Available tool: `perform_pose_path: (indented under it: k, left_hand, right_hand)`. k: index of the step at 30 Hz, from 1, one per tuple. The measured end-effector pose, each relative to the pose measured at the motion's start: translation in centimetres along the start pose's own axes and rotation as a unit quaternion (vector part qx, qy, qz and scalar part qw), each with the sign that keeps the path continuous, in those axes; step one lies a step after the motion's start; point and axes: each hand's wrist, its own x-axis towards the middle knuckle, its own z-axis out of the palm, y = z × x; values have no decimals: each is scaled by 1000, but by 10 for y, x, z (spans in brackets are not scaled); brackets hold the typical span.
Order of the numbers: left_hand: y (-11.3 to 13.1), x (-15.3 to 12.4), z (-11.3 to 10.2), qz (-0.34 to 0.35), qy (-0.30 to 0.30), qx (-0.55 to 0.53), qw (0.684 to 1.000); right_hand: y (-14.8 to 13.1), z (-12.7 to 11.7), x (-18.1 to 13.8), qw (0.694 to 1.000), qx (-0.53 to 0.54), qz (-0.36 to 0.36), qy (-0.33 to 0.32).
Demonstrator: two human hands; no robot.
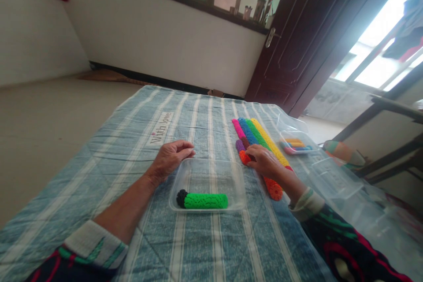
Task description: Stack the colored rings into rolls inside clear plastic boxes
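A clear plastic box [239, 185] stands before me with a bright green knobbly cylinder [206, 201] in it. One black knobbly end piece [181, 198] meets the cylinder's left end. My left hand [173, 155] is by the box's far left corner, its fingers curled together with nothing visible in them. My right hand [262, 161] reaches over a group of coloured knobbly rolls, fingertips closed on a short orange piece [244, 157]. A purple piece [239, 145] adjoins it. Longer pink [238, 128], blue [249, 132], green [257, 134] and yellow [269, 141] rolls lie alongside, partly hidden by the hand.
The striped cloth [198, 246] covers the table. To the right, an open clear container [299, 150] holds small coloured pieces, with more clear plastic containers [335, 178] nearer. Beyond the table are a dark door [304, 17] and a window ledge with a flask [260, 6].
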Motion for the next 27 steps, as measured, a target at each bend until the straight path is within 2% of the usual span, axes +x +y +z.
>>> perform_pose_path:
  k: [10, 23, 27]
  left_hand:
    - [0, 0, 1, -5, 6, 2, 1000]
    - [2, -1, 1, -2, 2, -1, 1000]
    - [2, -1, 1, -7, 2, -8, 1000]
  right_hand:
    - [2, 1, 3, 1000, -21, -1, -1]
    - [-1, -2, 2, 1000, 8, -2, -11]
    - [-2, -5, 2, 1000, 5, -3, -30]
